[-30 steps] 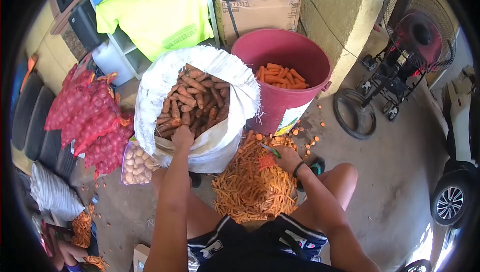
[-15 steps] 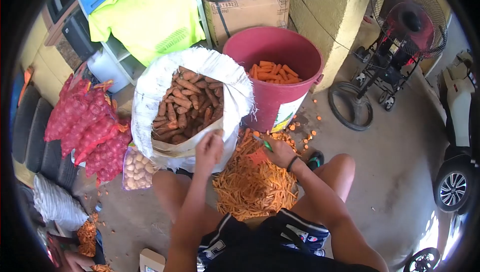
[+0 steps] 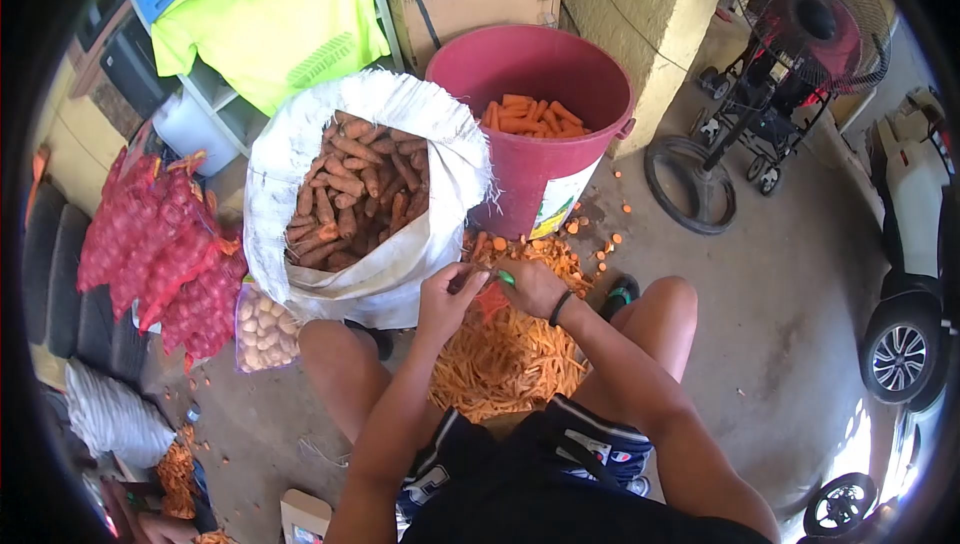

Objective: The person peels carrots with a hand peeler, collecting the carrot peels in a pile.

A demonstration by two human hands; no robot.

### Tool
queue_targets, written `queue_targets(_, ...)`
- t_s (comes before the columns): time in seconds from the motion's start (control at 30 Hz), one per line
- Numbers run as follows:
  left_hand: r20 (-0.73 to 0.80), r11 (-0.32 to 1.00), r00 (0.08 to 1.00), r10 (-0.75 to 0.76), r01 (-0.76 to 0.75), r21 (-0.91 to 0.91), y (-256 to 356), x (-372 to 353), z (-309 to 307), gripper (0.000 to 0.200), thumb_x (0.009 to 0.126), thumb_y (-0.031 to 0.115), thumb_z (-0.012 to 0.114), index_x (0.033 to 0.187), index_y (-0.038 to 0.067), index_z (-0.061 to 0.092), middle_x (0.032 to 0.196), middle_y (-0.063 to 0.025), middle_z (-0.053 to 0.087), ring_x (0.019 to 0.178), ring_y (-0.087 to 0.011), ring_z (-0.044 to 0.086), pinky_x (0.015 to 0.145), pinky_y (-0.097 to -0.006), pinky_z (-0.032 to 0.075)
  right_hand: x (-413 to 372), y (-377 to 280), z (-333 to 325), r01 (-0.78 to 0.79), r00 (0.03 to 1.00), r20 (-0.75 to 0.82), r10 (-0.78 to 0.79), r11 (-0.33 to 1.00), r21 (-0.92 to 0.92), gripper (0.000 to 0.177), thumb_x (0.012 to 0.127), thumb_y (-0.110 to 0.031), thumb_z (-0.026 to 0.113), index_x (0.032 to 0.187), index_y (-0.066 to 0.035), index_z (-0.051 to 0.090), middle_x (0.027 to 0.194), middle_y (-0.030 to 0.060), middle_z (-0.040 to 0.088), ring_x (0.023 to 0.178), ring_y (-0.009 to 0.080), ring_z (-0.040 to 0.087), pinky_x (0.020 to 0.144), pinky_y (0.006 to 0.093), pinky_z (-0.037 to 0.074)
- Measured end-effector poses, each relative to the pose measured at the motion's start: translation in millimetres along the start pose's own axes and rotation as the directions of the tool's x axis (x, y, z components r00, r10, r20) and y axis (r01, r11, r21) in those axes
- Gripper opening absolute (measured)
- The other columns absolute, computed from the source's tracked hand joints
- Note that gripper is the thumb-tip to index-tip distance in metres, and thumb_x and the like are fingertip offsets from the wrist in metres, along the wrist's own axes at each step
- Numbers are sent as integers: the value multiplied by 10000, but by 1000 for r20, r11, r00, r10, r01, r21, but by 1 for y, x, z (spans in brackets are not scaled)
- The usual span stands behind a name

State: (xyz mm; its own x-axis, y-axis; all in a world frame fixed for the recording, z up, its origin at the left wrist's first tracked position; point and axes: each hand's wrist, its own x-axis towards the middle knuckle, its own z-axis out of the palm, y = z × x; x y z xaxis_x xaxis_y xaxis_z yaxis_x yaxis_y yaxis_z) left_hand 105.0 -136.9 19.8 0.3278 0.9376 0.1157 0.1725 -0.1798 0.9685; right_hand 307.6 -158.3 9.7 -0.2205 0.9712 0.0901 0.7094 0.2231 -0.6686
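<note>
My right hand (image 3: 533, 289) is closed round a small green-handled tool (image 3: 506, 277); whether it is a peeler or a knife I cannot make out. Right beside it, my left hand (image 3: 450, 296) has its fingers pinched together at the tool's front end, and what lies in them is hidden. Beneath both hands a large heap of orange carrot peelings (image 3: 520, 359) sits between my knees, with a red mesh piece (image 3: 490, 301) on top. Just ahead on the left, an open white sack (image 3: 268, 179) holds unpeeled carrots (image 3: 360, 179).
Behind the heap stands a red barrel (image 3: 560, 169) with peeled carrots (image 3: 535, 116) inside. Carrot ends lie on the floor by it. Red net bags of onions (image 3: 150, 234) and a bag of potatoes (image 3: 265, 329) are at left. A fan (image 3: 810, 24) stands at right.
My left hand has moved from the sack's edge down and right to meet my right hand. My right hand has turned with the green-handled tool. The view has tilted slightly downward.
</note>
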Motion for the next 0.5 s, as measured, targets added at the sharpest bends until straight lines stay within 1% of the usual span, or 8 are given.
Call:
queue_targets(0.07,48,999,999,4,-3,-37,9,-3,2,238,958,204,705,1055,-13,700,756,32,623,693,-29,510,632,-207,420,0,16,4,-74,993,85,77,996,-42,258,851,-118,649,1092,-26,652,904,246,685,887,426,672,776,499,532)
queue_targets(0.13,85,964,983,-163,177,-201,10,0,0,263,980,193,671,1168,10,674,817,25,639,700,-36,530,626,-212,439,3,39,11,-159,976,139,170,983,-89,264,862,-137,659,1102,-29,649,969,242,690,937,420,664,810,497,523)
queue_targets(0.17,107,923,964,-244,265,-278,10,2,-2,288,990,188,655,1225,22,661,848,21,647,703,-39,540,623,-214,449,4,45,10,-133,983,128,135,991,-19,311,858,-178,687,1129,-30,646,1010,240,687,963,410,663,828,483,522)
queue_targets(0.27,34,738,936,-351,299,-605,-12,11,-6,356,1026,173,587,1362,53,582,1005,-16,648,691,-82,581,595,-246,497,2,34,-13,-94,993,83,85,990,110,484,827,-295,773,1209,-33,633,1109,230,680,1023,382,659,873,444,519)
queue_targets(0.33,119,661,921,-371,352,-663,-16,13,-8,396,1049,193,529,1426,70,515,1122,-29,629,798,-98,602,643,-257,524,-3,22,-25,-138,990,16,138,982,126,626,777,-365,834,1261,-33,618,1145,217,677,1041,363,660,892,418,517)
queue_targets(0.43,229,547,897,-379,417,-726,-26,12,-1,413,1069,193,471,1459,59,467,1255,-70,610,978,-154,631,771,-303,556,-1,13,-25,-16,999,-25,22,976,217,784,695,-403,895,1317,-33,594,1148,218,678,1052,350,663,910,404,514)
queue_targets(0.47,261,507,890,-375,432,-745,-31,13,6,411,1073,189,457,1460,49,460,1293,-87,605,1041,-178,640,824,-323,566,0,19,-12,102,989,-124,-78,974,204,724,685,-353,907,1272,-41,619,1096,199,688,1016,351,669,885,412,518)
queue_targets(0.5,290,467,883,-370,446,-763,-33,13,11,410,1077,184,442,1460,39,452,1331,-105,601,1105,-202,649,876,-343,575,-1,12,-13,97,991,-111,-75,974,203,697,683,-343,907,1250,-47,629,1074,190,690,1001,348,673,876,411,521)
